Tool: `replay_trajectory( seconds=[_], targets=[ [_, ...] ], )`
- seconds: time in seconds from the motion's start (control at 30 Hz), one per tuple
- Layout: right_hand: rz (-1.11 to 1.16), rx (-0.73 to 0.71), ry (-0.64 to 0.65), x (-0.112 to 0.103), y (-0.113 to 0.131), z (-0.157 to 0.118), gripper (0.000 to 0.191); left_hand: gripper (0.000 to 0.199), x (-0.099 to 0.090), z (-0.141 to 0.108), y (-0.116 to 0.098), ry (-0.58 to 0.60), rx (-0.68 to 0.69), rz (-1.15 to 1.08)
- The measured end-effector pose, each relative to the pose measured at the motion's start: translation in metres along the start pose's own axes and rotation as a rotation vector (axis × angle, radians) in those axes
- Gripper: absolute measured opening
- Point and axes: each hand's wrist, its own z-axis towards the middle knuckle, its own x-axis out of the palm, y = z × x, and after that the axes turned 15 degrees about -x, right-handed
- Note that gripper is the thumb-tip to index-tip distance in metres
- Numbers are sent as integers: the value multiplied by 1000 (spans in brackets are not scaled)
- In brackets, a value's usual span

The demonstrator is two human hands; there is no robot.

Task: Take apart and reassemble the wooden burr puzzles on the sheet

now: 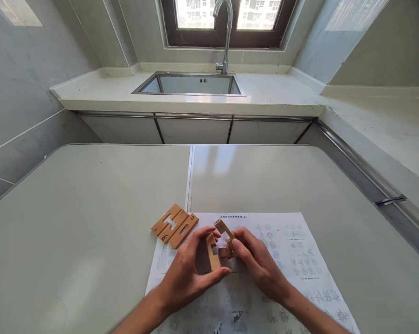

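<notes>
My left hand (188, 265) grips a notched wooden puzzle block (214, 262) upright between thumb and fingers. In my right hand (257, 264) a second notched wooden puzzle piece (222, 226) is pinched, tilted above the paper. A short wooden piece (223, 253) shows between the two hands; whether my right fingers hold it or it joins the left block, I cannot tell. Left of my left hand lie flat wooden pieces with cut-outs and marked numbers: a pair edge to edge around a notch (162, 226) and a slotted one (191, 222) beside them.
A printed instruction sheet (299, 260) with small diagrams lies under my hands on the white table (73, 208). A seam (189, 176) runs down the tabletop. Beyond stand a counter (272, 88), a sink (195, 84) and a tap (228, 37) below a window.
</notes>
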Motion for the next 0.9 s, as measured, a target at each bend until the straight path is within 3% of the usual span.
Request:
replay_trajectory(
  seconds=[0.13, 0.37, 0.63, 0.9],
  targets=[
    [-42, -17, -14, -1, -1, 0, 35, 74, 2, -2, -1, 108, 19, 49],
    [-57, -22, -52, 1, -1, 1, 33, 88, 4, -6, 0, 186, 131, 106],
    [-155, -31, -74, 2, -4, 1, 31, 85, 5, -3, 4, 86, 189, 200],
    [-301, -30, -31, 0, -7, 0, 31, 79, -6, 3, 5, 68, 225, 253]
  ],
)
